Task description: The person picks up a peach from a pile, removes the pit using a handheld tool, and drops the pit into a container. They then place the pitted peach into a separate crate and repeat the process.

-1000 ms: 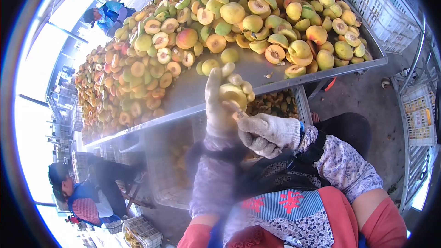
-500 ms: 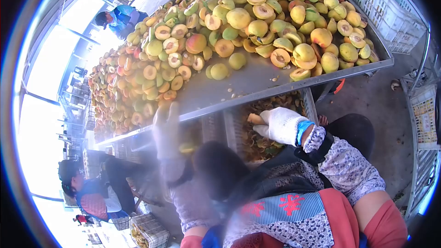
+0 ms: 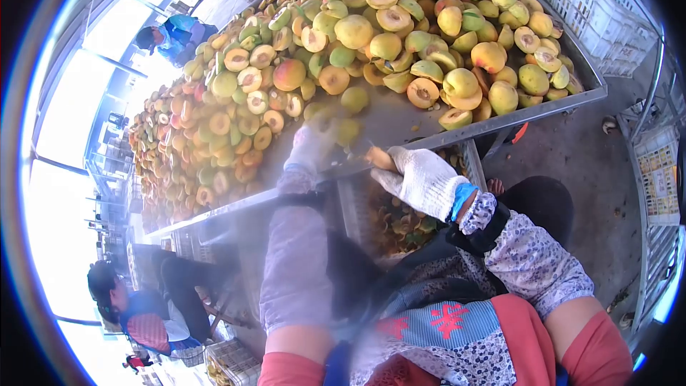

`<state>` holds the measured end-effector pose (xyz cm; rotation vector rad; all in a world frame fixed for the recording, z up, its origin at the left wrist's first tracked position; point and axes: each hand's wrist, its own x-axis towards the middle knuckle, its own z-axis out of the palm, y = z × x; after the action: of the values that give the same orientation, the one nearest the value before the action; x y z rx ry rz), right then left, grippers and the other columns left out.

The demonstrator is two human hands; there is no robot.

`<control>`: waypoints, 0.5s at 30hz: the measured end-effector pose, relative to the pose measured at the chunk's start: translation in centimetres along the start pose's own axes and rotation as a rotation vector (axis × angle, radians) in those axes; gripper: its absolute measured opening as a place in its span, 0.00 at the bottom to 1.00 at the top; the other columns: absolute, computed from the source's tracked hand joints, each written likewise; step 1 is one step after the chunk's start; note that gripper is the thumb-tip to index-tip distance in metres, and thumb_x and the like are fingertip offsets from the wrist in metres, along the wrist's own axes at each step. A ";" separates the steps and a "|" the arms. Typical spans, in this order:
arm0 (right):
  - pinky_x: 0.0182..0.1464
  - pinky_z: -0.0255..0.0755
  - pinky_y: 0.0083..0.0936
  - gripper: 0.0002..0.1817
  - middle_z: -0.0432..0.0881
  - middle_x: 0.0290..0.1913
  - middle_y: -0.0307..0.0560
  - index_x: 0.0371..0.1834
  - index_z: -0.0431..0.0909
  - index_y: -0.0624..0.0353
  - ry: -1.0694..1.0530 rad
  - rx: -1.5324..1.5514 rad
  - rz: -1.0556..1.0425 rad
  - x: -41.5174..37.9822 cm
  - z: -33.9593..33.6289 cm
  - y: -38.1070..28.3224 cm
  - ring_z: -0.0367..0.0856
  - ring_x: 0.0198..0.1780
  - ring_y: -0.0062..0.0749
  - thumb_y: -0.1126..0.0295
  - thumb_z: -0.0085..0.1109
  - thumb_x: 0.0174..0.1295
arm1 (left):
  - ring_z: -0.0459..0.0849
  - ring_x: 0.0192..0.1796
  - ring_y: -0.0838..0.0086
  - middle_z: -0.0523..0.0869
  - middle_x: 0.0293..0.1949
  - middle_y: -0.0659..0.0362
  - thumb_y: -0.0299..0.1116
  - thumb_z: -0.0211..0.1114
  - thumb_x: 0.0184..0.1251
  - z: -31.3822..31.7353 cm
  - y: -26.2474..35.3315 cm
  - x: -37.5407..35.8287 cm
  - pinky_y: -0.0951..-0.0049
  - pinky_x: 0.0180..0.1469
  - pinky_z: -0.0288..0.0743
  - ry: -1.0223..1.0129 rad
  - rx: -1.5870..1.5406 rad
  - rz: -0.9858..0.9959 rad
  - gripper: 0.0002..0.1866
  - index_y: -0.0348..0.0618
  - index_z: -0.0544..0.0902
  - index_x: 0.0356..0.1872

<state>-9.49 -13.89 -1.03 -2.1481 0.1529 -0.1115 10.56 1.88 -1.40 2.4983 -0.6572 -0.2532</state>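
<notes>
My left hand [image 3: 311, 147], in a pale glove and blurred by motion, reaches up over the edge of the metal table [image 3: 400, 123]. Its fingers are right beside a yellow-green peach [image 3: 349, 130]; whether they grip it is unclear. My right hand [image 3: 423, 180], in a white knit glove, is closed around a small tool with a brown handle [image 3: 379, 159] that sticks out of the fist toward the table edge. A large heap of whole and halved peaches [image 3: 400, 36] covers the table beyond both hands.
A crate of pits and scraps [image 3: 404, 223] sits under the table below my right hand. White plastic crates [image 3: 607, 14] are stacked at the upper right. One person [image 3: 132, 307] works at the lower left, another person [image 3: 168, 32] at the far side.
My left hand has risen from the crates below the table to the peaches at the table edge. My right hand moved up slightly with the tool.
</notes>
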 end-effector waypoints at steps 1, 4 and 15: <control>0.41 0.75 0.52 0.18 0.83 0.30 0.63 0.38 0.81 0.62 0.107 0.004 -0.094 0.2 0.8 0.7 0.82 0.37 0.63 0.55 0.59 0.67 | 0.80 0.60 0.51 0.82 0.56 0.42 0.43 0.63 0.68 -0.3 1.6 -1.5 0.60 0.58 0.77 -0.040 -0.038 -0.031 0.22 0.43 0.79 0.59; 0.41 0.75 0.51 0.18 0.84 0.31 0.63 0.38 0.81 0.61 0.158 -0.002 -0.049 0.0 0.7 0.4 0.82 0.38 0.63 0.55 0.59 0.67 | 0.79 0.61 0.49 0.82 0.57 0.43 0.44 0.64 0.68 0.2 1.3 -1.4 0.58 0.62 0.75 0.083 0.513 0.815 0.25 0.44 0.76 0.62; 0.41 0.76 0.48 0.16 0.83 0.31 0.61 0.40 0.81 0.62 0.200 0.017 -0.020 0.4 0.3 0.8 0.83 0.38 0.62 0.58 0.60 0.67 | 0.87 0.36 0.72 0.87 0.41 0.58 0.49 0.61 0.73 0.0 3.6 -3.2 0.78 0.36 0.81 -0.019 -0.971 -0.156 0.22 0.40 0.81 0.55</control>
<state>-9.14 -14.12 -1.82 -2.1189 0.2457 -0.3387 6.34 0.85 0.74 1.6030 -0.2360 -0.5093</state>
